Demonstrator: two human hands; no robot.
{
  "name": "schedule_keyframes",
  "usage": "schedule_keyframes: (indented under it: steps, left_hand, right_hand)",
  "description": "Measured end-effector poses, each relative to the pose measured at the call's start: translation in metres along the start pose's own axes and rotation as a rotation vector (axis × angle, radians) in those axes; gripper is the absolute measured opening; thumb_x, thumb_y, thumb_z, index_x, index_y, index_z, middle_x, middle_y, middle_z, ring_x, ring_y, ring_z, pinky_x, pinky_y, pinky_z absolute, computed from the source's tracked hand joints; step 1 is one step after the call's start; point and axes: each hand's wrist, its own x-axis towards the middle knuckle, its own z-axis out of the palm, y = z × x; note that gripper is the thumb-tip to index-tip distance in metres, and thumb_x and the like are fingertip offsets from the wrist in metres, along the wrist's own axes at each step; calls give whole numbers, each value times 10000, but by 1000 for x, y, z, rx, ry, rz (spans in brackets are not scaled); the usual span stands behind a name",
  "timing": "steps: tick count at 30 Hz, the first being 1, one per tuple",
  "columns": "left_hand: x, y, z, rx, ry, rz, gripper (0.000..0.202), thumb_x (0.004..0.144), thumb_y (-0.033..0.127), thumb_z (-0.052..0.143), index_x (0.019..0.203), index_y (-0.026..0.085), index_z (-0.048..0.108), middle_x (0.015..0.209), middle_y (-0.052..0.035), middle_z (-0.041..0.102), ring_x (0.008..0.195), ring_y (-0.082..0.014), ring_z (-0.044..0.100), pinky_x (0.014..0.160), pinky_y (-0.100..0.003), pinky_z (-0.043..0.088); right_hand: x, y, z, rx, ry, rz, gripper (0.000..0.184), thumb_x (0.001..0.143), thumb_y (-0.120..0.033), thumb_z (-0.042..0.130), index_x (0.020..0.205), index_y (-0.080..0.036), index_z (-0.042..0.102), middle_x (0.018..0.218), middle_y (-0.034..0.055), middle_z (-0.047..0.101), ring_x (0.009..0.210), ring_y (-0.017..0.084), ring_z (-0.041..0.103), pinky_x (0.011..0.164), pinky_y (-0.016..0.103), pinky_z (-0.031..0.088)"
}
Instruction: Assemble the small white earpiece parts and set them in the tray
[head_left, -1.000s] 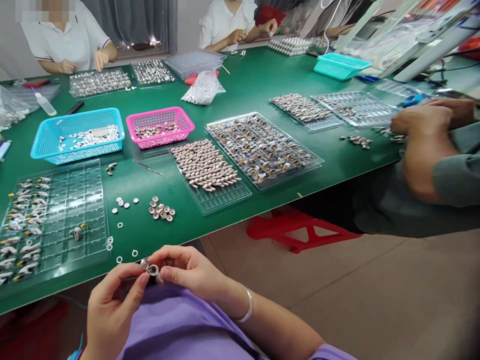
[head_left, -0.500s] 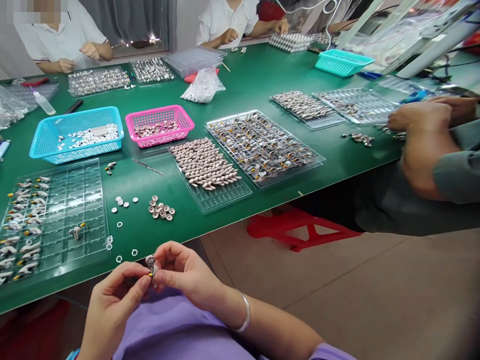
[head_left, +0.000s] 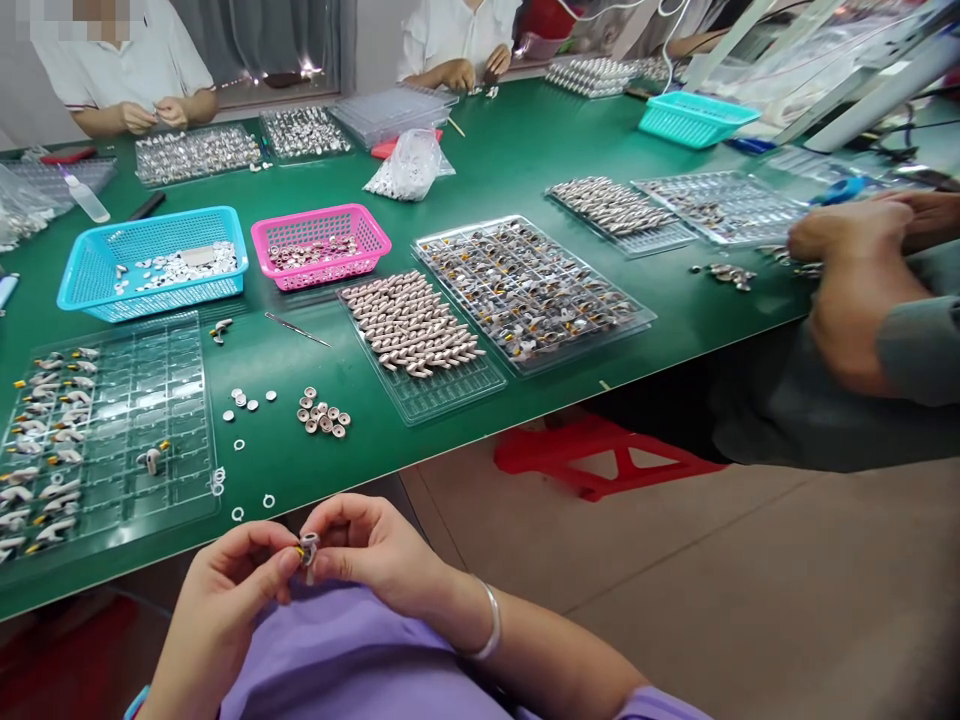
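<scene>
Between both hands, just past the table's front edge and above my lap, is a small earbud [head_left: 309, 548] with a round end, a pale stem and a yellow bit. My left hand [head_left: 229, 590] pinches its yellow side with thumb and forefinger. From the other side my right hand [head_left: 382, 555] grips it, fingers curled. Closest on the table are white rings [head_left: 268, 501], small white discs [head_left: 253, 405] and a cluster of round metallic-looking cups [head_left: 323, 413]. A clear compartment tray [head_left: 142, 390] at left carries rows of similar earbuds.
Behind stand a blue basket [head_left: 152, 268] and a pink basket [head_left: 321, 245] of small parts. Tweezers [head_left: 298, 329] lie near a stack of pale stems [head_left: 412, 322] and a full tray [head_left: 532, 290]. Co-workers sit opposite; another's arm [head_left: 862, 290] is at right, above a red stool [head_left: 607, 455].
The earbud has been tilted and lowered slightly in my fingers; its round end now sits lower. My hands have shifted a little. Across the table, co-workers' hands have moved.
</scene>
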Motion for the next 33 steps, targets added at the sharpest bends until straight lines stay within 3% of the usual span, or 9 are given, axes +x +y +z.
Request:
schedule_keyframes:
  steps: [6, 21, 25, 28, 33]
  left_hand:
    - [1, 2, 0, -62, -106, -124, 239, 638, 358, 851, 675, 165, 714, 541, 27, 576, 499, -68, 458, 507, -182, 375]
    - [-2, 0, 3, -140, -189, -182, 284, 644, 339, 860, 679, 165, 640, 509, 52, 526, 478, -59, 418, 492, -172, 345]
    - [-1, -2, 3, -91, -186, -119, 330, 645, 361, 859, 684, 182, 584, 524, 58, 521, 497, -73, 437, 491, -169, 359]
    - [-1, -6, 0, -5, -158, -45, 317, 673, 361, 838, 698, 194, 569, 572, 58, 538, 504, -75, 456, 484, -168, 382]
    - [-9, -2, -9, 373, -90, 283, 116, 771, 280, 749, 846, 225, 680, 706, 8, 655, 632, -132, 611, 587, -204, 511]
  right_hand:
    - [-2, -3, 1, 0, -1, 4, 329, 578, -246, 918, 758, -132, 668, 693, 0, 728, 652, 102, 698, 670, 218, 558]
    - [-4, -1, -3, -58, -45, 44, 332, 572, -271, 917, 772, -125, 696, 695, 13, 724, 652, 114, 686, 686, 247, 543]
    - [-4, -6, -4, -112, -89, 52, 344, 599, -315, 900, 828, -124, 728, 735, 20, 715, 672, 125, 673, 703, 271, 535]
    - [-4, -13, -3, -234, -140, -22, 317, 646, -333, 871, 865, -143, 742, 801, 18, 691, 714, 125, 650, 714, 267, 520]
    - [-5, -20, -4, -323, -237, -5, 311, 733, -372, 812, 878, -141, 663, 821, -1, 624, 733, 98, 582, 719, 243, 465]
